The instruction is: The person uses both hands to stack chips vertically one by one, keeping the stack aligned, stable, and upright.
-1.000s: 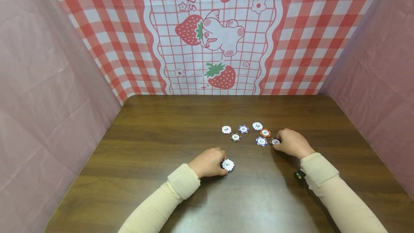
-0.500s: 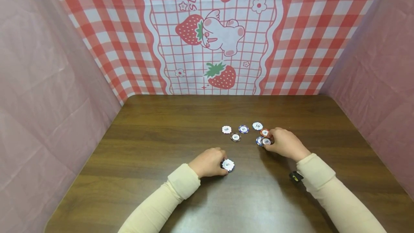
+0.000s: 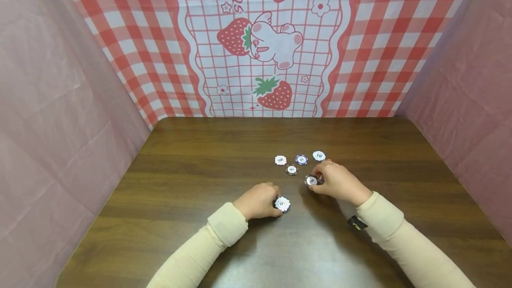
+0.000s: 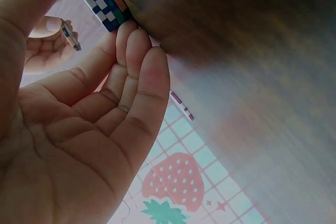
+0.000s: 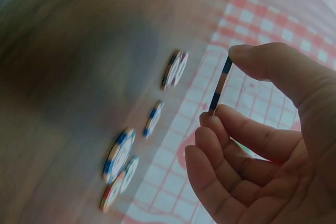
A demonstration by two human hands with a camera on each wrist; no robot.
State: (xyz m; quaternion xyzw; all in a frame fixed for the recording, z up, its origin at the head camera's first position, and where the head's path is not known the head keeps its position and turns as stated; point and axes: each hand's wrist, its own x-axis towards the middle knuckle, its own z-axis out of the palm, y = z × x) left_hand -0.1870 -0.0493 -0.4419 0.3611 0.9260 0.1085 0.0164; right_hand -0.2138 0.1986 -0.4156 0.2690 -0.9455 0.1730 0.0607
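On the table, my left hand [image 3: 258, 200] grips a short stack of poker chips [image 3: 282, 204] between thumb and fingers; its top chip is white and marked 5. The left wrist view shows the stack's edge [image 4: 105, 3] in blue, white, green and orange layers. My right hand [image 3: 339, 182] pinches one dark poker chip [image 3: 310, 181], held above the table to the right of the stack. Seen edge-on from the right wrist, this held chip [image 5: 221, 85] sits between thumb and fingertips. A blue-and-white chip [image 5: 119, 156] lies on the table, hidden behind my right hand in the head view.
Farther back on the brown table [image 3: 192, 163] lie a white-and-pink chip [image 3: 280, 160], a dark chip [image 3: 292, 170], a blue chip [image 3: 302, 159] and a light-blue-edged chip [image 3: 318, 155]. My right hand mostly covers a red chip [image 3: 329, 161]. A strawberry-print cloth [image 3: 224, 70] hangs behind.
My right hand has carried the dark chip leftward, off the right side of the scattered chips, across the blue chip and toward the stack. My left hand stays in place around the stack.
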